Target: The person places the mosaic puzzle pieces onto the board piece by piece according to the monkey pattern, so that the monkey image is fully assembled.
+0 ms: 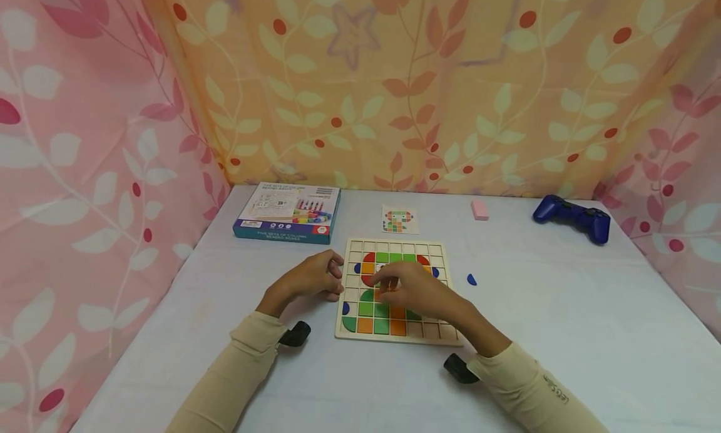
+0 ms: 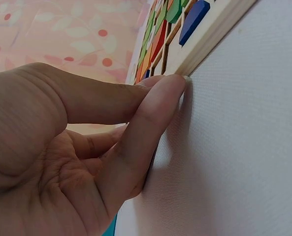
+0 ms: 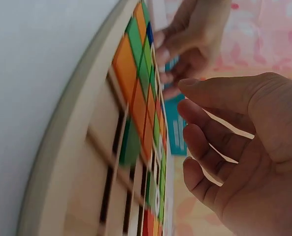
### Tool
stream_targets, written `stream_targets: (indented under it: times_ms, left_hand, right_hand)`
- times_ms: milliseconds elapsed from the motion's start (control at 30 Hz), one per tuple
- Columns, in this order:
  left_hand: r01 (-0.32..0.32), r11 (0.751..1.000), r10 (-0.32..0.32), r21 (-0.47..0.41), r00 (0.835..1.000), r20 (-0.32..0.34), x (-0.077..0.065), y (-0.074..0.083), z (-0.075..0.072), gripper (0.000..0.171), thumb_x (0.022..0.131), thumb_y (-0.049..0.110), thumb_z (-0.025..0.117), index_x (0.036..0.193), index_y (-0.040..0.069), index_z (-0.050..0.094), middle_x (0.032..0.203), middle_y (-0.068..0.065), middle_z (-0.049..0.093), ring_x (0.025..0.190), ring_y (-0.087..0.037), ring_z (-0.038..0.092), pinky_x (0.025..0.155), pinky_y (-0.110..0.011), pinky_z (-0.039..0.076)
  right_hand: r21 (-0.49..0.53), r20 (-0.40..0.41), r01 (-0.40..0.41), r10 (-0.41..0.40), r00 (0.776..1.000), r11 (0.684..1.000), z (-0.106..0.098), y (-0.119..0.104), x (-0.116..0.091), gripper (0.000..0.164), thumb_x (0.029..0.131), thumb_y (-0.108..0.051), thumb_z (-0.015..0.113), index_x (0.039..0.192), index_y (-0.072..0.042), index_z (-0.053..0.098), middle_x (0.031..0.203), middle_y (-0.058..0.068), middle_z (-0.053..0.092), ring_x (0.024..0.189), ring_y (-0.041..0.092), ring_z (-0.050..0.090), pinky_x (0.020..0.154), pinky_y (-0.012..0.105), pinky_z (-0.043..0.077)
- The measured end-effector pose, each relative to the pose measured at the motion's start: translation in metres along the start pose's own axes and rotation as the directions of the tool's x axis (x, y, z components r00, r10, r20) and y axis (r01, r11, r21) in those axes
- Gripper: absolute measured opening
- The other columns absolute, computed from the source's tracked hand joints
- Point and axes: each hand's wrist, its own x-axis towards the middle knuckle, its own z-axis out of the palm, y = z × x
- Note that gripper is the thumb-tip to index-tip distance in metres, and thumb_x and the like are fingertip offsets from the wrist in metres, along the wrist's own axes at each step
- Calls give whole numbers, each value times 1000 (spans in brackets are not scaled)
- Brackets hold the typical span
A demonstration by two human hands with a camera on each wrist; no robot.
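Observation:
A wooden grid board (image 1: 394,340) lies flat on the white table, its cells partly filled with green, orange, red and blue tiles in a figure. My left hand (image 1: 312,275) rests at the board's left edge, fingers loosely curled; in the left wrist view a fingertip is right at the wooden rim (image 2: 212,39). Over the middle of the board hovers my right hand (image 1: 414,289), hiding some tiles. Its thumb and fingers are bent and apart with nothing between them, as the right wrist view shows. Nearest it are orange tiles (image 3: 125,61) and a green tile (image 3: 130,142).
A small picture card (image 1: 400,220) with a similar figure lies behind the board. One blue half-round piece (image 1: 472,280) sits to its right. Farther back are a boxed bead set (image 1: 284,214), a pink block (image 1: 479,210) and a blue game controller (image 1: 571,217). Patterned curtains surround the table.

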Motion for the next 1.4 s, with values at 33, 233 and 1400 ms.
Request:
stream_targets:
  times_ms: [33, 233, 1400]
  left_hand:
    - [3, 1000, -3, 5, 1000, -3, 0, 1, 0, 58, 92, 2, 76, 144, 1, 51, 118, -15, 60, 87, -20, 66, 78, -26, 62]
    - [6, 1000, -6, 4, 1000, -6, -1, 1, 1, 58, 92, 2, 76, 145, 1, 51, 118, -14, 60, 86, -20, 66, 78, -26, 62]
    - [2, 1000, -2, -5, 1000, 1, 2, -2, 1, 58, 93, 2, 76, 145, 1, 51, 118, -14, 60, 88, -20, 66, 78, -26, 62]
  right_hand:
    - [-9, -10, -9, 9, 1000, 1000, -3, 4, -3, 28, 95, -14, 79, 123, -10, 78, 95, -7, 69, 92, 16, 61, 79, 27, 56]
    - [-55, -58, -48, 45, 997, 997, -22, 29, -21, 27, 93, -11, 80, 119, -9, 78, 90, -7, 66, 89, 16, 59, 76, 26, 53]
    - [-119, -202, -278, 251, 947, 953, -77, 104, -89, 35, 90, -11, 79, 124, -7, 73, 96, 0, 69, 89, 19, 60, 77, 29, 53]
